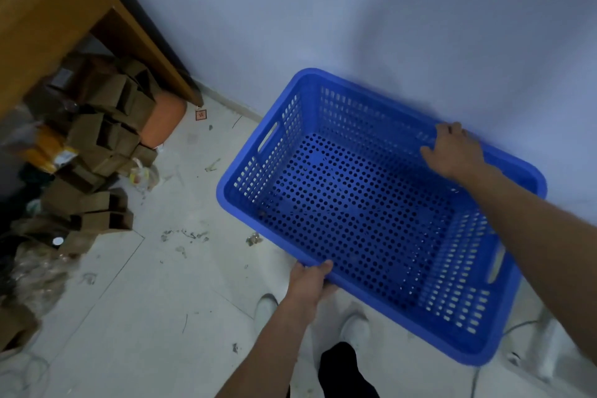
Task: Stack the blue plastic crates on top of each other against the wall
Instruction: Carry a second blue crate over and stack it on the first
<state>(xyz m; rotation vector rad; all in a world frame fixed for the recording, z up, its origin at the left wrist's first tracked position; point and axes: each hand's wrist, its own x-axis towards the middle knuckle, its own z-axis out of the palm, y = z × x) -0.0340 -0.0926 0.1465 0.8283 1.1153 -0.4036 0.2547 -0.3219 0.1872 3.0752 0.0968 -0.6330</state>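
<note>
One blue plastic crate (277,203) with perforated walls and floor fills the middle right of the head view, close to the pale wall (355,10). It is empty and held off the floor, slightly tilted. My left hand (311,281) grips its near long rim, thumb over the edge. My right hand (452,152) rests on the far long rim beside the wall, fingers curled over it. No other blue crate shows in this view.
A wooden desk (64,10) stands at the left, with a heap of small cardboard boxes (103,139) and an orange bag (164,119) under it. The tiled floor (161,284) is littered with scraps. My white shoes (265,307) are below the crate. A cable lies at the lower right.
</note>
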